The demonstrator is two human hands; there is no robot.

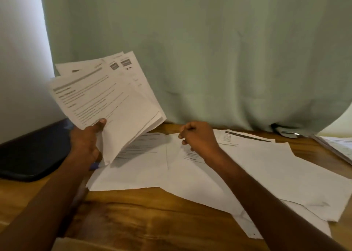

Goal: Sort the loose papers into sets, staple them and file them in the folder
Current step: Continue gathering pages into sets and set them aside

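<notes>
My left hand (86, 140) grips a fanned stack of printed sheets (110, 98), held up above the table's left side, thumb on the front page. My right hand (198, 138) hovers just above the loose papers (247, 167) spread over the wooden table (152, 218); its fingers are curled shut and I see nothing between them. The loose papers overlap one another, some face down and some with printed text showing. At the far right edge lies a clear folder (339, 149) with pages in it.
A dark flat case (34, 155) lies at the left on the table. A pale green curtain (209, 50) hangs right behind the table. A dark object with a metal part (287, 133) sits under the curtain's hem at back right.
</notes>
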